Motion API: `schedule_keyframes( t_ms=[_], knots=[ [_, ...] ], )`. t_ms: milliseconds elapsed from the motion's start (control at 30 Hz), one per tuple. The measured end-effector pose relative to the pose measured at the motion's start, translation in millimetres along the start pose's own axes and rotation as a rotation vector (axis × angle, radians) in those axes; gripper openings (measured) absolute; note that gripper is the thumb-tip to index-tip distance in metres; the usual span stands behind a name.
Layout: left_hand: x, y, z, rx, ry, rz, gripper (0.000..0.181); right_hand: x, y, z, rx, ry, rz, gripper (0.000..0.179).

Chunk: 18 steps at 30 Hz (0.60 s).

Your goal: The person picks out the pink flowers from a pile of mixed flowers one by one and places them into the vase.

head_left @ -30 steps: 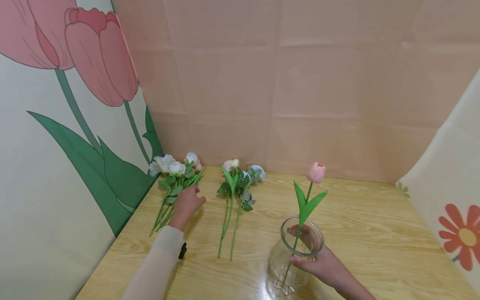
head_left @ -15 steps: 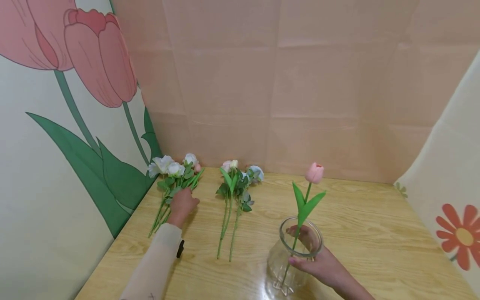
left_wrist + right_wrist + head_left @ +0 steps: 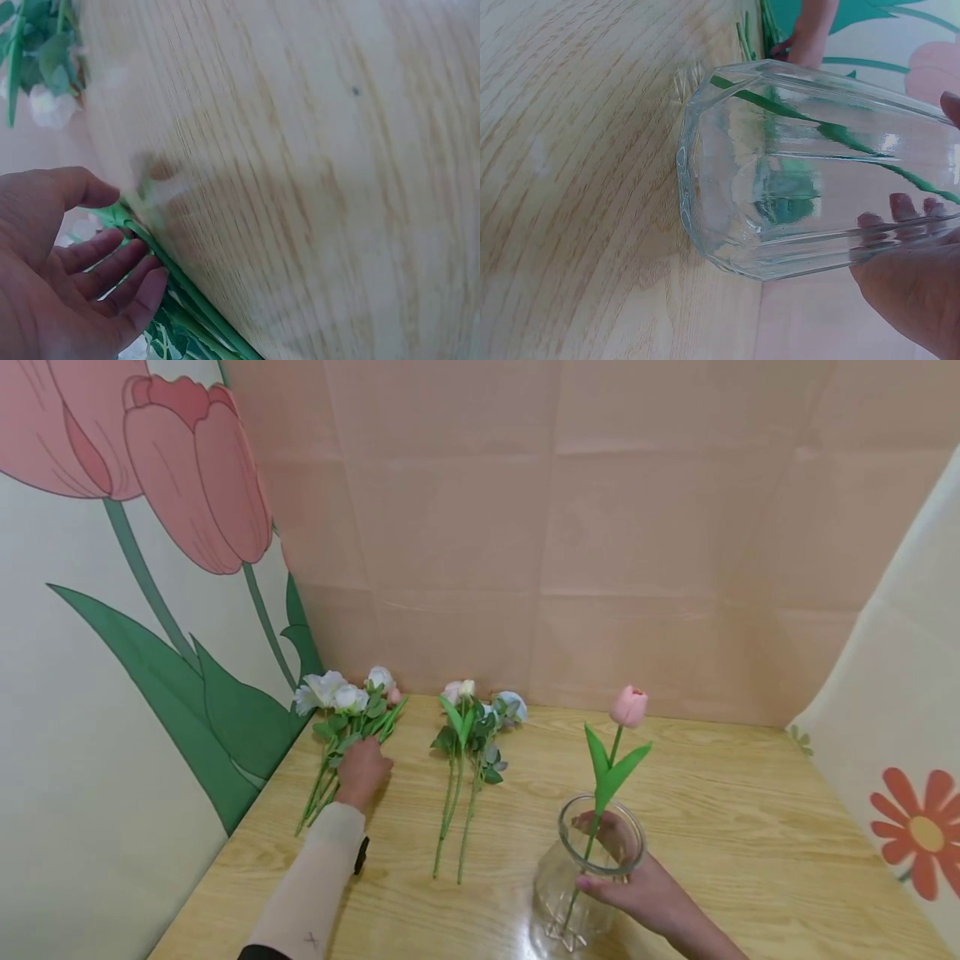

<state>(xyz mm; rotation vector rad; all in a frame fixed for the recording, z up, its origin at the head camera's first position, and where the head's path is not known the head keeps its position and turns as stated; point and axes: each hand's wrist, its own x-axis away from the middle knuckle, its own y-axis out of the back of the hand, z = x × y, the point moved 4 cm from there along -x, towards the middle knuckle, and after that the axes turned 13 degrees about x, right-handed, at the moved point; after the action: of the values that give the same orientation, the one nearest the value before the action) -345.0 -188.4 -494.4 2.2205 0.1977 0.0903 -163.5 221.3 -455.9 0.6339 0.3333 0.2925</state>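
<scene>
My right hand (image 3: pixel 637 885) grips the neck of a clear glass vase (image 3: pixel 810 172), thumb on the near side and fingers curled round behind. The vase stands upright on the table with one pink tulip (image 3: pixel 628 706) leaning in it, its stem (image 3: pixel 780 106) showing through the glass. At the left, my left hand (image 3: pixel 363 770) reaches over a bunch of artificial flowers with white blooms (image 3: pixel 350 697). In the left wrist view its fingers (image 3: pixel 142 289) are loosely bent right at the green stems (image 3: pixel 199 300), the thumb held apart from them.
Between the hands lies a second small group: a pale tulip (image 3: pixel 467 687) and a light blue flower (image 3: pixel 512 705) with leafy stems. A pink-brown backdrop (image 3: pixel 600 527) rises behind the wooden table (image 3: pixel 712 793). Printed flower panels (image 3: pixel 67 760) flank both sides.
My left hand has drawn back slightly toward me and left, lower over the white bunch's stems. The right hand, vase and pink tulip stay in place.
</scene>
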Motion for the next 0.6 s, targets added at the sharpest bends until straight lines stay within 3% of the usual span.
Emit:
schedule_keyframes(
  t_ms=[200, 433, 600],
  knots=[
    [-5.7, -4.1, 3.5, -0.028, 0.021, 0.003, 0.028, 0.0, -1, -2, -0.005, -0.014, -0.004, 0.069],
    [-11.3, -11.9, 5.7, -0.12, -0.069, -0.045, 0.02, -0.5, 0, -1, -0.044, 0.057, 0.017, 0.067],
    [-9.3, -12.9, 2.1, -0.136, -0.085, -0.054, 0.018, -1.4, 0, -1, -0.041, 0.051, 0.013, 0.066]
  ],
)
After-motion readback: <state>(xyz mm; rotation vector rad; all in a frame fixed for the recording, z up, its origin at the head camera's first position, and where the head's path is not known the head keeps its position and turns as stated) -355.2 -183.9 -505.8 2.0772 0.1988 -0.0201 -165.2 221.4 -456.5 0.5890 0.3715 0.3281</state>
